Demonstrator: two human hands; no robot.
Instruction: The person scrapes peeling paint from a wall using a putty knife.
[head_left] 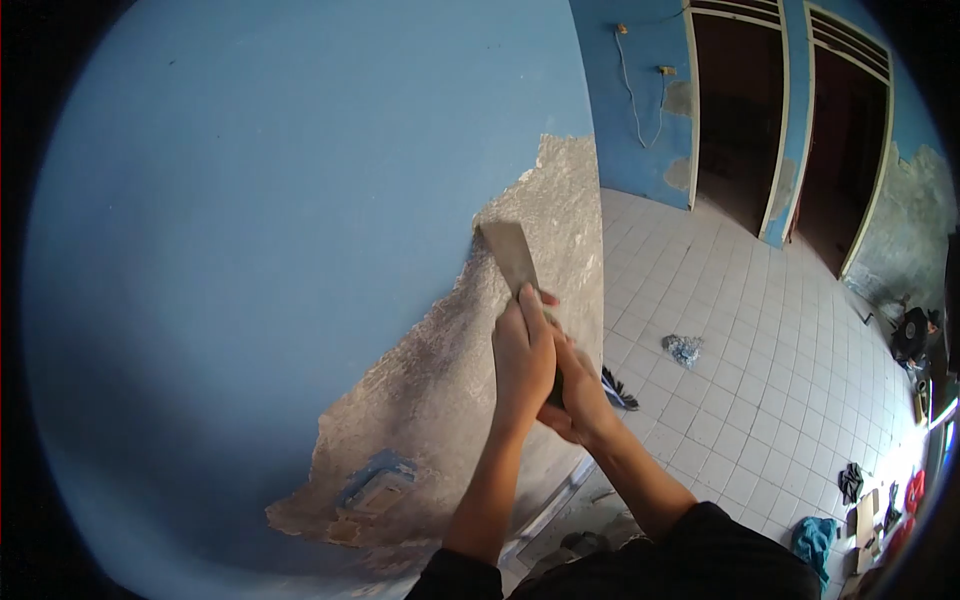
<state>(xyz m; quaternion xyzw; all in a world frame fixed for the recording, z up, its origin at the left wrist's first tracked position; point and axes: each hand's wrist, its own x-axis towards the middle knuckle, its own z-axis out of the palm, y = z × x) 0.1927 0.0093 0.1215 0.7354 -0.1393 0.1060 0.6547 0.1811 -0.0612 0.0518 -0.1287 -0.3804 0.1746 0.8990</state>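
Observation:
A metal scraper (pixel 511 252) points up and to the left, its wide blade lying at the border between the blue paint (pixel 270 230) and the bare grey plaster (pixel 430 370). My left hand (pixel 524 360) is wrapped round the scraper close to the blade, with a finger along it. Lower on the handle, my right hand (pixel 580 395) is closed round it from the right. Most of the dark handle is hidden by both hands. Low on the bare patch is a wall box (pixel 380 490) with blue paint left around it.
White floor tiles (pixel 720 300) stretch to the right, with a small heap of debris (pixel 683 349) and dark bristles (pixel 620 390) near the wall's edge. Two doorways (pixel 740 110) stand behind. A teal cloth (pixel 815 545) and several items lie at the lower right.

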